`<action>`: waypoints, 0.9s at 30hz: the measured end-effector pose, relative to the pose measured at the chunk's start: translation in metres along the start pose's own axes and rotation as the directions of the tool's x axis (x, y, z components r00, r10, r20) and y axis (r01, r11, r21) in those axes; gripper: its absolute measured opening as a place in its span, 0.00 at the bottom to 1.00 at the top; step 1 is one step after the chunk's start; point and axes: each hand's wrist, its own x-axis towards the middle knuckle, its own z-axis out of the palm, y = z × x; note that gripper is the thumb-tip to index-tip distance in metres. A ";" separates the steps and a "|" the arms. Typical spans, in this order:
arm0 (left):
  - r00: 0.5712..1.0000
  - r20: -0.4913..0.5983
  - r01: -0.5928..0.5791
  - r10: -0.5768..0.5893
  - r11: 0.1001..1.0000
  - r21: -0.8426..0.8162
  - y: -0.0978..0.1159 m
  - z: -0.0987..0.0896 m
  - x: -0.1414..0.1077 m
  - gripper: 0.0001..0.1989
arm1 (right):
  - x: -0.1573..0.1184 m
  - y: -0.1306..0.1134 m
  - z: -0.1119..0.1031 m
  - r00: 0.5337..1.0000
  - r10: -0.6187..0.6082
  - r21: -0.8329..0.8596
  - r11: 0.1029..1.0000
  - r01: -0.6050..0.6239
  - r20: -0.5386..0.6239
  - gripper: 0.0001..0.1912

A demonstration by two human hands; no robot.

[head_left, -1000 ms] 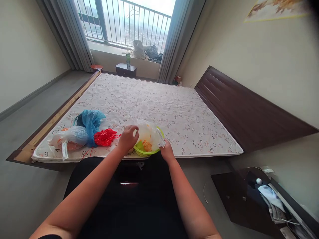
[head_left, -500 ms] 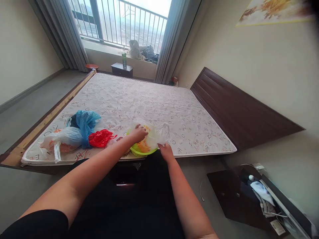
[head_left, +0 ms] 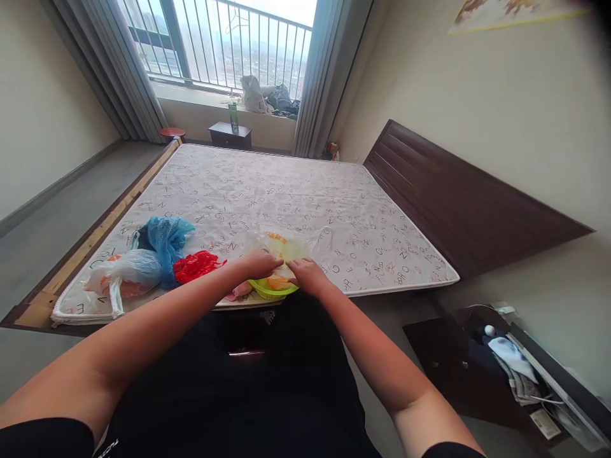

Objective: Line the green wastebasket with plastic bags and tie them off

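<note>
A yellow-green plastic basket [head_left: 271, 292] rests at the near edge of the mattress. Over it spreads a clear plastic bag [head_left: 310, 243] with orange printing, its handle end lying to the right. My left hand [head_left: 264, 262] is closed on the bag's left part, above the basket. Close beside it, my right hand [head_left: 305, 275] has its fingers bent onto the bag's near part. What lies inside the basket is mostly hidden by the bag and my hands. Left of it are a red plastic bag [head_left: 195, 267], a blue plastic bag [head_left: 169, 240] and a knotted whitish bag [head_left: 133, 270].
The letter-printed mattress [head_left: 267, 184] fills the bed, with a dark headboard [head_left: 458, 191] on the right. A wooden bed rail [head_left: 109, 216] runs along the left. Beyond stands a small nightstand [head_left: 230, 136] with a green bottle [head_left: 233, 117]. A dark cabinet [head_left: 458, 369] stands at lower right.
My right hand has moved left and up, from the bag's right side to beside my left hand. My left hand has lowered slightly. The bag's handle end lies flatter.
</note>
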 end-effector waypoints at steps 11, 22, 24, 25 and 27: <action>0.997 0.007 -0.074 0.077 0.983 -0.168 -0.002 0.029 -0.064 0.03 | -0.026 0.046 0.021 0.896 -0.393 -0.044 0.911 0.409 0.206 0.20; 0.976 -0.134 0.152 -0.171 0.978 -0.140 0.016 0.072 -0.095 0.10 | -0.030 0.038 0.043 0.940 -0.237 -0.170 0.944 0.283 0.246 0.12; 0.959 -0.118 0.232 -0.258 0.953 -0.192 0.014 0.082 -0.100 0.10 | -0.035 0.038 0.044 0.947 -0.198 -0.154 0.958 0.241 0.251 0.11; 0.949 -0.102 0.275 -0.299 0.940 -0.203 0.011 0.087 -0.103 0.11 | -0.037 0.038 0.044 0.950 -0.182 -0.156 0.962 0.226 0.253 0.11; 0.924 -0.068 0.355 -0.377 0.910 -0.214 0.006 0.095 -0.108 0.14 | -0.041 0.038 0.044 0.955 -0.155 -0.171 0.964 0.202 0.254 0.11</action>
